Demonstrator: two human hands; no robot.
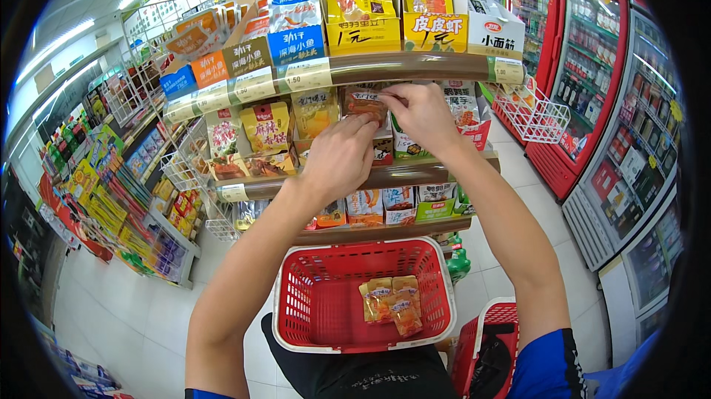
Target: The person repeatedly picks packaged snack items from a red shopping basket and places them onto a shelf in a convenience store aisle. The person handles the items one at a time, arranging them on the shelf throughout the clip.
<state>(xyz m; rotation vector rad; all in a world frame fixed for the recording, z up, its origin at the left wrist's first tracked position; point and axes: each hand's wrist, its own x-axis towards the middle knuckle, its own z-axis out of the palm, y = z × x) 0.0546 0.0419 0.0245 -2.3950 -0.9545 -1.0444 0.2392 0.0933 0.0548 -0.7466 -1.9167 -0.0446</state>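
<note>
Both hands reach to the middle shelf of a snack rack. My left hand (343,154) has its fingers on the lower front of a reddish-brown snack packet (364,100). At that packet's upper right edge, my right hand (425,116) has thumb and forefinger together; whether they pinch it is unclear. A yellow snack packet (315,113) stands just to the left, and a white and red packet (465,113) is at the right. Below the hands, a red plastic shopping basket (328,338) with a white rim holds several small orange-gold packets (405,313).
The upper shelf edge (411,67) with price tags runs just above my hands. White wire baskets (536,113) hang at the rack's sides. Red drink fridges (589,66) stand right. A second red basket (472,343) holds a dark item near my right elbow.
</note>
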